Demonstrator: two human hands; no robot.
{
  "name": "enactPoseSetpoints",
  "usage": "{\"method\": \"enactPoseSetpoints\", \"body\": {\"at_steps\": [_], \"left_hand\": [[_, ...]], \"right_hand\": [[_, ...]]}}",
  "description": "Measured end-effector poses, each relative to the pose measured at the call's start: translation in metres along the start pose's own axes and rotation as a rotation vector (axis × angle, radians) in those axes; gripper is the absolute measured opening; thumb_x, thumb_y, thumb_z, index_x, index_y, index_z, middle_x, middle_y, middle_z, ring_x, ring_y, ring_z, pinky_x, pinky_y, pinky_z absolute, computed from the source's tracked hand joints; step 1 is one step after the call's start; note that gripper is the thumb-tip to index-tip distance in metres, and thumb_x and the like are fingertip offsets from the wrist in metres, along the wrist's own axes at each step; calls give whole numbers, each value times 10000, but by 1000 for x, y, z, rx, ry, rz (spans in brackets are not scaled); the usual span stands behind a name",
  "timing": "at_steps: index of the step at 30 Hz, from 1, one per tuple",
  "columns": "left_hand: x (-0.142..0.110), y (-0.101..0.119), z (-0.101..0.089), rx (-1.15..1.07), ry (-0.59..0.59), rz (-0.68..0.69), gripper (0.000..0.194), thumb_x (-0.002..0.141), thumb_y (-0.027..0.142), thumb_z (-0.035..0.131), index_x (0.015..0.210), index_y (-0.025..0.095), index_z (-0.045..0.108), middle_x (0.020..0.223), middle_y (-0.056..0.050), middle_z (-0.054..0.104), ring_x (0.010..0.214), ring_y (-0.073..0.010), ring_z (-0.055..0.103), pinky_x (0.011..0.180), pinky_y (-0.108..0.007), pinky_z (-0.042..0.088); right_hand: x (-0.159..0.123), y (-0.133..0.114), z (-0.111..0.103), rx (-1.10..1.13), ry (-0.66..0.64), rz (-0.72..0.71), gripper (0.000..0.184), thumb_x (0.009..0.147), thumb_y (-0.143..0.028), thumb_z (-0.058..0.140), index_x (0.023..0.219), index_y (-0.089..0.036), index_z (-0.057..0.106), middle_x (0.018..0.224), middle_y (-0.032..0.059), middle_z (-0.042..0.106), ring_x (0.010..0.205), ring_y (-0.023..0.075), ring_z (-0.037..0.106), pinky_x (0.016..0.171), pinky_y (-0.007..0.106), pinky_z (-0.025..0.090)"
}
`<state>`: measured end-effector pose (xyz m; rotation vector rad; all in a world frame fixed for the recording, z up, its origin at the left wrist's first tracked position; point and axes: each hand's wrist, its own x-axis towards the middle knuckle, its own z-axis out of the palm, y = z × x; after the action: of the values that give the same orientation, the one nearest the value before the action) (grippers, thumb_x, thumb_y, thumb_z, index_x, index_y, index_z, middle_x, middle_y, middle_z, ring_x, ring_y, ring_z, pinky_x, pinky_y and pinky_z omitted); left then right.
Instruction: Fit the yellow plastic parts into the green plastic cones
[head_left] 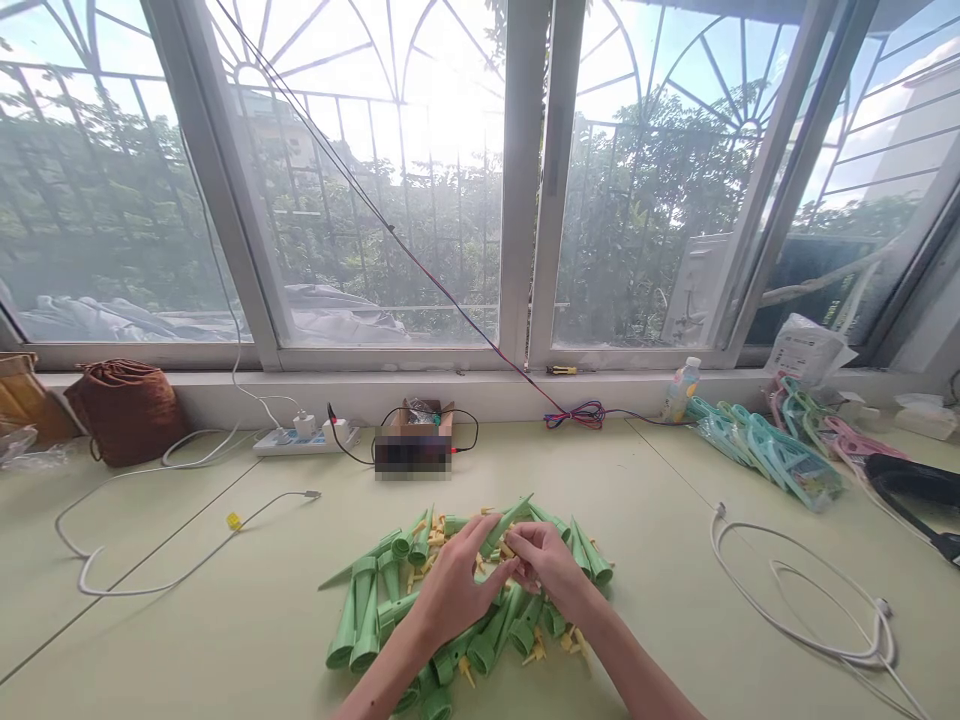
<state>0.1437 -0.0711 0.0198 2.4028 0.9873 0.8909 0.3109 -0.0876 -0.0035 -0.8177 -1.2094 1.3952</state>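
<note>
My left hand (457, 582) is curled around a hollow green plastic spike (513, 518), whose pointed end slants up to the right. Close against it, my right hand (551, 562) pinches a small yellow plastic valve piece (507, 546) between thumb and fingers. Part of the spike and its wide end are hidden behind my fingers. Around and under both hands lies a loose pile of similar green spikes (366, 620). Small yellow pieces (466, 668) are scattered among them.
A white power strip (289, 442), a small open carton (426, 414) and a brown drawstring bag (129, 412) stand along the window wall. White cables lie left and right (795, 655). At the right are a bottle (681, 390) and pastel plastic items (780, 455).
</note>
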Motion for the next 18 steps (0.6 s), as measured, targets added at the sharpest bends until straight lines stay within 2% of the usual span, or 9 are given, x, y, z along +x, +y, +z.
{"method": "enactPoseSetpoints", "body": {"at_steps": [6, 18], "left_hand": [[0, -3, 2, 9, 14, 10, 422, 904, 396, 556, 1292, 248, 485, 1208, -93, 616, 936, -234, 647, 748, -343, 557], [0, -4, 3, 2, 48, 32, 446, 893, 383, 570, 1315, 249, 523, 1224, -110, 634, 926, -238, 667, 730, -339, 578]], "right_hand": [[1, -1, 1, -20, 7, -5, 441, 824, -534, 645, 606, -165, 540, 439, -59, 459, 318, 52, 330, 323, 212, 218], [0, -3, 2, -24, -5, 6, 445, 827, -533, 642, 594, -165, 550, 427, -51, 470, 318, 56, 328, 331, 217, 220]]}}
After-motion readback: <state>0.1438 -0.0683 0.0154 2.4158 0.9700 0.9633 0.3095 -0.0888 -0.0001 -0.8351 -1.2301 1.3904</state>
